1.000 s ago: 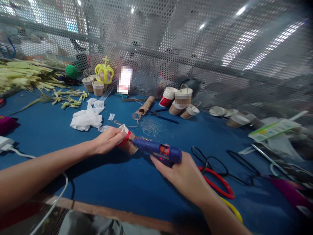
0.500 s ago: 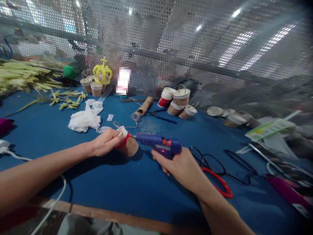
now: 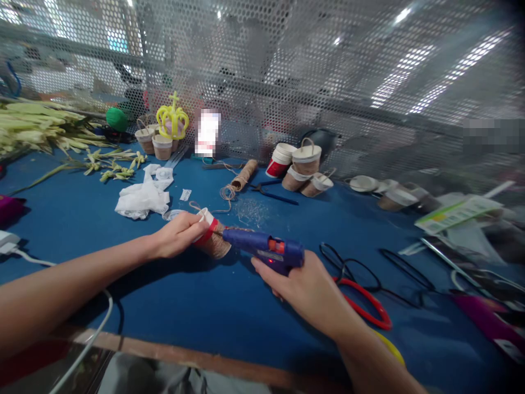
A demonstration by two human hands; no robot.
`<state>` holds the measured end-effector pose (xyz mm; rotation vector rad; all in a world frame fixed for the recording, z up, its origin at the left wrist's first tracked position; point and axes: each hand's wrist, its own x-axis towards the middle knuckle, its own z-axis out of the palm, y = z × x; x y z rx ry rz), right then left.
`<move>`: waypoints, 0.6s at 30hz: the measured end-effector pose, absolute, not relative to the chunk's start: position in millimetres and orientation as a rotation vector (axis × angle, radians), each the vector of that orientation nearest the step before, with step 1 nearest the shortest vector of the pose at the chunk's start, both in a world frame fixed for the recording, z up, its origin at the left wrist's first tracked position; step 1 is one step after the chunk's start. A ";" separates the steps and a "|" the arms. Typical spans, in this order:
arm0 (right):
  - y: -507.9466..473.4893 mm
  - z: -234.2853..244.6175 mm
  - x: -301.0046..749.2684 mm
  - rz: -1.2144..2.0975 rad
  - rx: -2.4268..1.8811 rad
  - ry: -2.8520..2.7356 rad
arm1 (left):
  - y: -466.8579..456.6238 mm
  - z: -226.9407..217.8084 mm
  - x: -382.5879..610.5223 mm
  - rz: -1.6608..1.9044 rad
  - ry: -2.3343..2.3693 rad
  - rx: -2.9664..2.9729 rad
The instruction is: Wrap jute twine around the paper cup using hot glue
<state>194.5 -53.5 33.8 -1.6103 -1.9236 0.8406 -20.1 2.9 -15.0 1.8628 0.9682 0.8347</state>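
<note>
Left hand (image 3: 178, 235) closed, its fingers were clamped on the white rim of a twine-wrapped cup (image 3: 217, 247), tilted near the centre of the head view, with a red band below the rim. Right of centre, the right hand (image 3: 309, 293) was wrapped around a blue glue gun (image 3: 262, 247), a small red light glowing on it; whether the nozzle touched the cup's side or sat just off it, I couldn't tell. Beneath them spread a blue tabletop (image 3: 197, 312), wood-edged along the bottom of the frame. Across the top stood a perforated metal screen (image 3: 254, 60), bright lights (image 3: 403, 15) showing through. Pale leafy strips (image 3: 41, 128) lay heaped at upper left; a twine roll (image 3: 245, 175) lay above centre.
</note>
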 end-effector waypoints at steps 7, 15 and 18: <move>-57.8 29.2 192.3 0.656 -1.457 -2.131 | 0.6 -12.3 -13.1 0.822 0.828 1.470; -59.9 28.2 191.8 0.590 -1.429 -2.198 | 0.4 -10.0 -11.7 0.820 0.821 1.449; -57.1 30.8 192.3 0.662 -1.480 -2.105 | 1.3 -12.1 -14.4 0.803 0.914 1.546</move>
